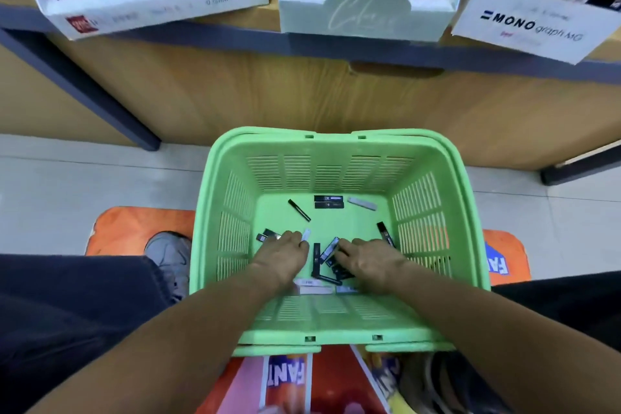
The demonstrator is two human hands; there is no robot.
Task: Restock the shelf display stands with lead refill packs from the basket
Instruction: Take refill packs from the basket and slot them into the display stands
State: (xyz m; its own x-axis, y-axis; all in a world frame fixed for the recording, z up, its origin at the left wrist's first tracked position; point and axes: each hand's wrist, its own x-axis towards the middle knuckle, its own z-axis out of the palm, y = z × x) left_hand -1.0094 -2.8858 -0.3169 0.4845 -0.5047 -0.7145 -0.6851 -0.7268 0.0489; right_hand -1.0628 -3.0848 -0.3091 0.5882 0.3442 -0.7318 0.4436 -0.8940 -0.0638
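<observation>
A green plastic basket (339, 151) stands on the floor below the shelf, with several lead refill packs scattered on its bottom, mostly black ones (328, 202) and a grey one (361, 203). Both my hands are inside it. My left hand (282, 257) pinches a small white pack (305, 235) at its fingertips. My right hand (371, 262) has its fingers curled on a dark blue pack (330, 249) that is tilted up over a pile of black packs. Three white display stands sit on the shelf above: left (151, 7), middle (366, 18) and right (527, 32).
The wooden shelf front (302, 94) rises right behind the basket. An orange printed mat (134, 228) lies under the basket. My shoe (169, 255) and dark-trousered legs flank the basket on both sides. Pale floor tiles (67, 185) spread to the left.
</observation>
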